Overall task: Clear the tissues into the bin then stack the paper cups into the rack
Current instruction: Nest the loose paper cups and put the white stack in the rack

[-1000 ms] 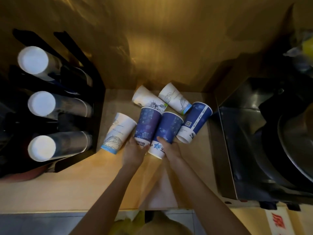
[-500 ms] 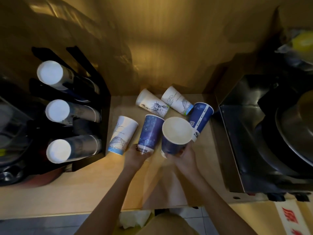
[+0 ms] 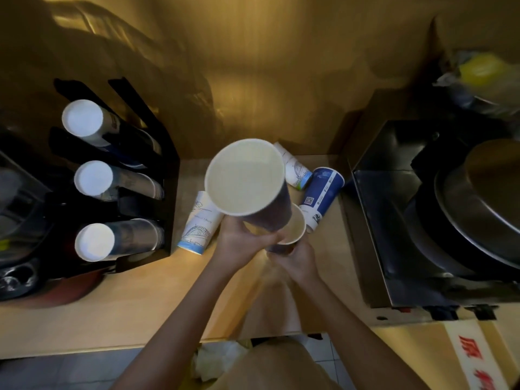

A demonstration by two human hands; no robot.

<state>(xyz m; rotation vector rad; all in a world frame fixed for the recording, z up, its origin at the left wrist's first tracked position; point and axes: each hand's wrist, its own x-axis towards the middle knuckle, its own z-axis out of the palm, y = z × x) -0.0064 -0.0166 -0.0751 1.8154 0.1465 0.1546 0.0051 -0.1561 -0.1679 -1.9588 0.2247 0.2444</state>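
Observation:
My left hand [image 3: 239, 243] grips a dark blue paper cup [image 3: 247, 181] near its base and holds it raised, mouth toward the camera. Just below and to the right, my right hand [image 3: 295, 257] holds a second blue cup [image 3: 294, 229] upright, mouth up. The raised cup's base is over the lower cup's mouth. On the wooden counter [image 3: 140, 305] lie a white cup [image 3: 198, 223] to the left, a white cup [image 3: 295, 170] behind, and a blue cup [image 3: 322, 197] to the right. The black cup rack [image 3: 166, 192] at the left holds three stacks of cups. Another cup behind is hidden by the raised one.
A black metal appliance [image 3: 422, 220] with a round steel lid stands at the right of the counter. A golden wall rises behind. Crumpled tissue in a yellow bag [image 3: 222, 358] shows below the counter's front edge. Dark items sit left of the rack.
Both hands lifted blue cups off the counter. The right hand turned its cup upright first; the left hand then raised its cup high and brought it over the right one.

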